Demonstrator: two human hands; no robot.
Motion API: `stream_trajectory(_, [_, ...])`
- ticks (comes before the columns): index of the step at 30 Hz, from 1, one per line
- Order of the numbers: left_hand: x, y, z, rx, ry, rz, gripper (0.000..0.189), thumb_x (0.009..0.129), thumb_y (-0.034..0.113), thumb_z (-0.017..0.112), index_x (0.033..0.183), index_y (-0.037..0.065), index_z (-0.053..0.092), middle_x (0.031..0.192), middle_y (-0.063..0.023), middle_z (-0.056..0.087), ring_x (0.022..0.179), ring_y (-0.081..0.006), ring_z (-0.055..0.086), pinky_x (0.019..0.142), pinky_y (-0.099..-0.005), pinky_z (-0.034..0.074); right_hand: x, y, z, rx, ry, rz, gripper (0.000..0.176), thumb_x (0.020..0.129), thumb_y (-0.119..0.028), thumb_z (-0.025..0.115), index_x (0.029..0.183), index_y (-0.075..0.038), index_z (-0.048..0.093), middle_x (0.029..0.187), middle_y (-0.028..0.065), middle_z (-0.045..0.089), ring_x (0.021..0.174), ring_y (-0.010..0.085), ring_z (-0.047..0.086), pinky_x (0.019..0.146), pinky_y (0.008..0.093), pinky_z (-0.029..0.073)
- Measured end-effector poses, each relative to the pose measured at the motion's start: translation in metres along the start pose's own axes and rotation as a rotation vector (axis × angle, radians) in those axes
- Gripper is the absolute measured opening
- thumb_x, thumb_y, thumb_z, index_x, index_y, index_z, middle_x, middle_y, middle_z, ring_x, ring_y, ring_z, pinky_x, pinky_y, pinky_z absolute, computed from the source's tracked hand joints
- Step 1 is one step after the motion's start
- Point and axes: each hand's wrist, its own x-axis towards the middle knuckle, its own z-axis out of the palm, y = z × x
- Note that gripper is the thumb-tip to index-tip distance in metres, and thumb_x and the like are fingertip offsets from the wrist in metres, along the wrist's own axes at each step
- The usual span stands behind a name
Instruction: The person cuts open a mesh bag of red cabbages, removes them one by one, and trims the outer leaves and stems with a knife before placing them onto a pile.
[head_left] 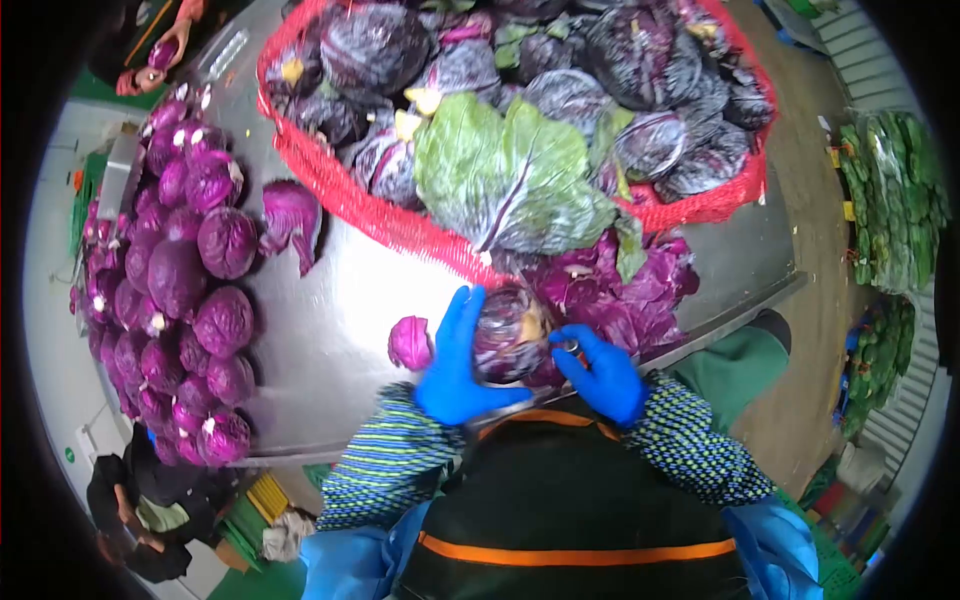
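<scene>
In front of me on the metal table lies a red cabbage (505,335) with its pale stem end facing right. My left hand (458,375), in a blue glove, cups its left side with fingers stretched along it and the thumb below. My right hand (605,375), also gloved in blue, is beside the stem end with fingers curled around something small with a metal-looking end; its kind is hidden. A loose purple leaf piece (411,343) sits left of my left hand. Peeled purple leaves (625,290) are heaped just beyond my right hand.
A red net sack (390,230) full of untrimmed red cabbages, with a large green leaf (510,170) on top, fills the far side. Peeled cabbages (178,280) are piled at left. Other people are at upper left and lower left. Bagged green vegetables (890,200) stand at right.
</scene>
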Motion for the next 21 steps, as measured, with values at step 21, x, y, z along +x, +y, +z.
stream_trajectory(21, [0.040, 0.015, 0.025, 0.179, 0.193, -0.169, 0.113, 0.050, 0.035, 0.085, 0.139, 0.004, 0.024, 0.133, -0.0286, 0.030, 0.120, -0.0449, 0.034, 0.098, -0.0508, 0.032, 0.006, 0.004, 0.001, -0.353, 0.090, -0.056, 0.021, 0.084, -0.023, 0.060, 0.096, -0.008, 0.052, 0.072, 0.0148, 0.062, 0.064, 0.0324, 0.062, 0.056, 0.0403, 0.049])
